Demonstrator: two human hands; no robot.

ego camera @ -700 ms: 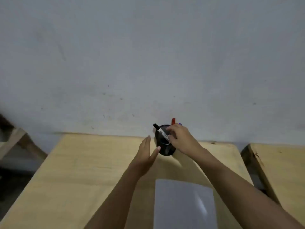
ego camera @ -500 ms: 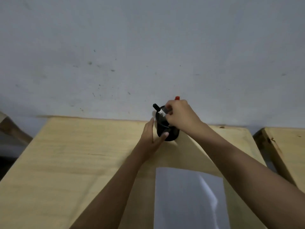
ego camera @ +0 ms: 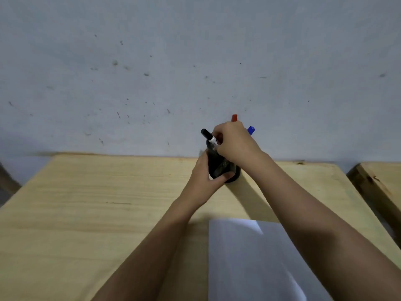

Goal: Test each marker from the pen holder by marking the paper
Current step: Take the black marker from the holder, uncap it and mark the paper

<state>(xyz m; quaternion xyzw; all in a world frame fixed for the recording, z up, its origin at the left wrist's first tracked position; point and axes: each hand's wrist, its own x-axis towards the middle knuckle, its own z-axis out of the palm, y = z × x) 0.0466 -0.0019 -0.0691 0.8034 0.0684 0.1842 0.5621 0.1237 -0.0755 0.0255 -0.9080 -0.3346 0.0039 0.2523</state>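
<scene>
A black mesh pen holder [ego camera: 219, 167] stands at the far edge of the wooden table [ego camera: 97, 203], near the wall. My left hand [ego camera: 206, 179] wraps around its left side and base. My right hand [ego camera: 234, 144] is over the holder's mouth, fingers pinched on a black-capped marker [ego camera: 209, 137] that leans up and to the left. A red marker cap [ego camera: 234, 117] and a blue marker cap [ego camera: 251, 130] stick up behind my right hand. A white sheet of paper [ego camera: 256, 261] lies flat on the table near me, partly under my right forearm.
A pale wall [ego camera: 195, 61] rises right behind the table. A second wooden table [ego camera: 377, 181] stands to the right, across a narrow gap. A dark wooden frame shows at the left edge.
My left hand went from open beside the holder to gripping it. My right hand closed on the black-capped marker; the blue cap came into sight. The view tilted downward.
</scene>
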